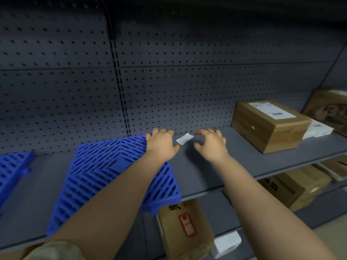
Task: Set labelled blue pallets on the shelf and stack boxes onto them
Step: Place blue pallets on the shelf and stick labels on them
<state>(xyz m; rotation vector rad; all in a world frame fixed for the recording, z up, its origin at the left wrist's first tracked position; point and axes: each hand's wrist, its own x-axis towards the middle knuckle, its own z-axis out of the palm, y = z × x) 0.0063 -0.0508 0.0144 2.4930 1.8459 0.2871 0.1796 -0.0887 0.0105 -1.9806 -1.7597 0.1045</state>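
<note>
The left hand (pixel 162 145) is seen laid on the far right corner of a blue pallet (pixel 105 177), fingers curled. The right hand (pixel 211 145) is held just beside it, fingers bent. A white label (pixel 185 138) is caught between the two; whether it is pinched by either cannot be told. On the shelf (pixel 202 177), a second pallet (pixel 13 166) is set to the left and a box (pixel 268 126) well to the right.

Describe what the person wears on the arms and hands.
The left hand and right hand are bare: no gloves, rings or watch. Both forearms are bare too. Only the left arm shows a sleeve, of mottled olive-green cloth.
</note>
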